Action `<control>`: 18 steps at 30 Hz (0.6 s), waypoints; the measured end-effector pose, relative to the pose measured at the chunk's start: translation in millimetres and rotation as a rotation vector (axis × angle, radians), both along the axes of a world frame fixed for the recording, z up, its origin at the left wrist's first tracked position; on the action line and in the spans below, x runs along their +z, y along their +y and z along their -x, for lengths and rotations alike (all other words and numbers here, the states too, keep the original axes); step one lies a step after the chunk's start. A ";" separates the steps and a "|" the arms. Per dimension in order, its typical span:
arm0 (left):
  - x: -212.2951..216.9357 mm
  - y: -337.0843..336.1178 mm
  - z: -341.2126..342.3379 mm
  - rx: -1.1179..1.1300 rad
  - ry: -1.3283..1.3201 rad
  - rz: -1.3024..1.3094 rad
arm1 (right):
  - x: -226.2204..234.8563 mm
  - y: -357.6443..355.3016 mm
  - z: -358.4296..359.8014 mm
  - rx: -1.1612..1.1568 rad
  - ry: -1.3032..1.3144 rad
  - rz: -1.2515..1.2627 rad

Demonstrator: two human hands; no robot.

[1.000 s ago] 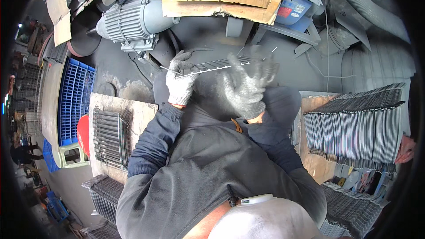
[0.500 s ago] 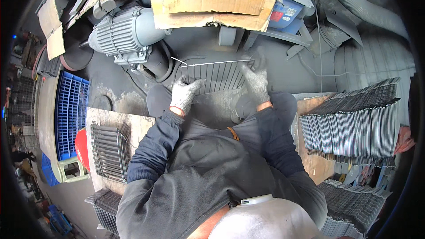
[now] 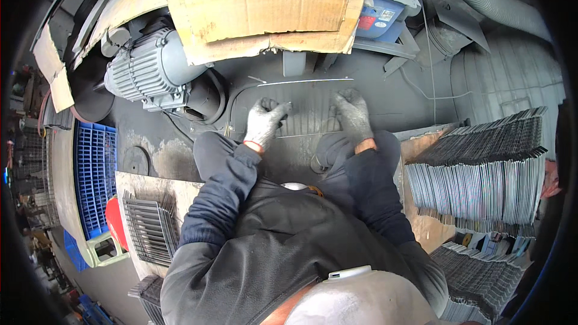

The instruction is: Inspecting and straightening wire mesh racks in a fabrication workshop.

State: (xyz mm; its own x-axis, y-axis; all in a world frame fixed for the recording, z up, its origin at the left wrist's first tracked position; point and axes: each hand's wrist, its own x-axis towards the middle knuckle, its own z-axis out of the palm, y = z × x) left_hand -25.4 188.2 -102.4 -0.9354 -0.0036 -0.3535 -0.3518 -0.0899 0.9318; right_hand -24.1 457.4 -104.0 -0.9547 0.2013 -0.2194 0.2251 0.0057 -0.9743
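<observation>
A wire rack with thin parallel bars (image 3: 306,80) is held out in front of my knees. Its pale far edge stands out, while the bars between are smeared and faint against the dark floor. My left hand (image 3: 265,123), in a grey-white work glove, is closed at the rack's left side with the thumb pointing inward. On the opposite side, my right hand (image 3: 354,115), gloved the same way, has its fingers curled at the rack. The exact grip points are hard to make out.
A tall stack of wire racks (image 3: 478,180) stands on a board at right, with another stack (image 3: 481,277) below. More racks (image 3: 149,229) lie on the left board. An electric motor (image 3: 150,69), cardboard (image 3: 259,6) and a blue crate (image 3: 96,174) surround the workspace.
The rack's far edge has shifted slightly right and up. My left hand has moved right and a little nearer the right hand, which has lowered slightly. The whole view has also shifted.
</observation>
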 end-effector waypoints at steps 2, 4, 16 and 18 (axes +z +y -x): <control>-5.8 17.3 10.5 0.005 0.049 -0.091 | 15.2 6.8 0.2 -0.044 -0.009 0.039; -3.7 25.4 19.6 0.000 0.052 -0.128 | 24.7 11.5 1.2 -0.120 -0.001 0.092; -11.3 -22.0 29.6 -0.037 0.019 0.142 | -31.0 -28.6 17.6 -0.099 0.002 -0.011; -21.6 6.5 29.3 -0.073 0.039 0.086 | -14.8 -13.3 7.9 -0.168 0.040 0.082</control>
